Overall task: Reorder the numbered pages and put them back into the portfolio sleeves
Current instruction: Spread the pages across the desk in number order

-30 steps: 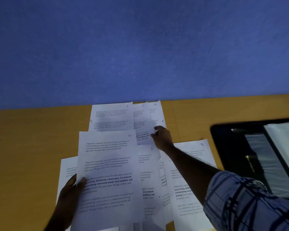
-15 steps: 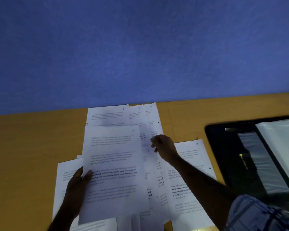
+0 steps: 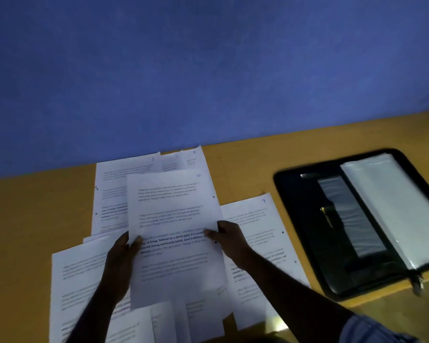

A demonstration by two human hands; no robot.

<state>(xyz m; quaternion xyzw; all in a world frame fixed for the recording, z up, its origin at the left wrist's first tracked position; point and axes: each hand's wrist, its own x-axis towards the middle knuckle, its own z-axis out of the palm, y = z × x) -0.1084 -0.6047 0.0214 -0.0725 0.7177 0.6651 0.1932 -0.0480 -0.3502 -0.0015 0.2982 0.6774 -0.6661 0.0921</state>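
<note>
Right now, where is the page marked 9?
Head view, right of centre: page 9 lies on the table, between held page 10 and the black portfolio.

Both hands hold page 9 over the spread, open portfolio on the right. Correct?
No. The head view shows the left hand and right hand holding page 10; page 9 lies flat to its right. The portfolio is open on the right.

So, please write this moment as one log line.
left hand: grips page 10 | right hand: grips page 10 | portfolio: open
</note>
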